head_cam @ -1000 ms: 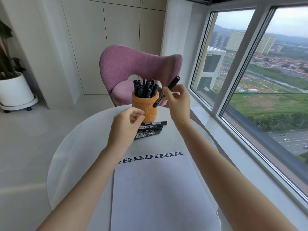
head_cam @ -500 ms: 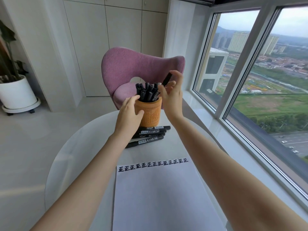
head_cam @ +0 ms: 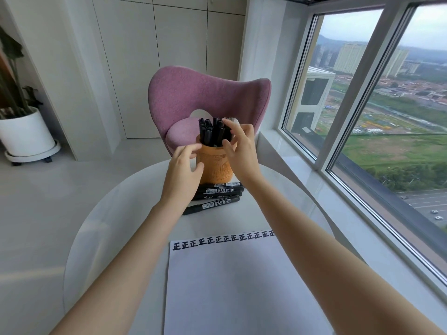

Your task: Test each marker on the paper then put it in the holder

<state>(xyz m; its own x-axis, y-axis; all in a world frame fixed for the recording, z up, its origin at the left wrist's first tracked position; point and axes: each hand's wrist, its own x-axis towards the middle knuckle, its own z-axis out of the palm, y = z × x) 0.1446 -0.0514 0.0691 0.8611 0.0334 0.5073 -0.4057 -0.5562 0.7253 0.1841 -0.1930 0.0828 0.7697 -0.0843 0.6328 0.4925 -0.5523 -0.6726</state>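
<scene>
An orange-brown holder (head_cam: 216,166) stands at the far side of the round white table (head_cam: 108,228), with several black markers (head_cam: 211,131) upright in it. My right hand (head_cam: 239,151) hovers over the holder's right rim with its fingers spread, and it holds nothing. My left hand (head_cam: 182,168) touches the holder's left side, its thumb on the front and its loose fingers by the rim. Several more black markers (head_cam: 217,198) lie flat in front of the holder. A white paper (head_cam: 229,286) lies nearer to me, with a row of black test characters (head_cam: 222,239) along its top edge.
A pink chair (head_cam: 208,97) stands right behind the table. A large window (head_cam: 387,117) with a low sill runs along the right. A white plant pot (head_cam: 24,136) sits on the floor at far left, and cabinets line the back wall.
My right hand carried a marker to the holder and let it go inside. My left hand moved from above the loose markers to the holder's left side.
</scene>
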